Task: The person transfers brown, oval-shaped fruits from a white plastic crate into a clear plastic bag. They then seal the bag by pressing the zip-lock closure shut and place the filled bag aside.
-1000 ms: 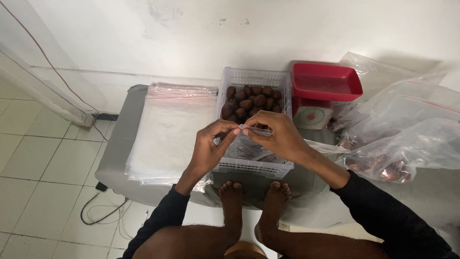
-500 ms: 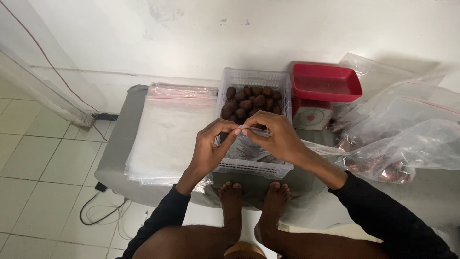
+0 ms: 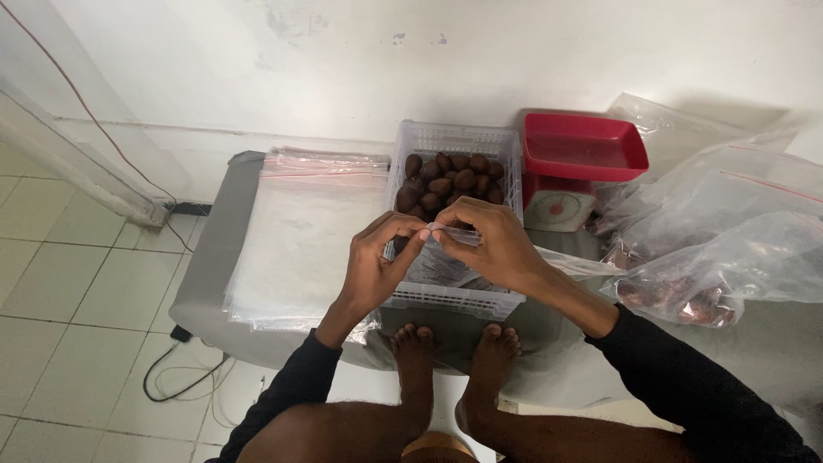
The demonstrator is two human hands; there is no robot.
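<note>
Head view. The left hand (image 3: 377, 261) and right hand (image 3: 493, 244) meet over the near half of the white crate (image 3: 454, 296), fingertips pinched shut on the top edge of a clear bag (image 3: 446, 257). The pinched edge runs left to right between the two grips; the bag hangs below them, into the crate. Both hands are equally near it. Brown fruit (image 3: 450, 178) fills the crate's far half, beyond the hands. A stack of flat bags (image 3: 300, 231) lies just left.
</note>
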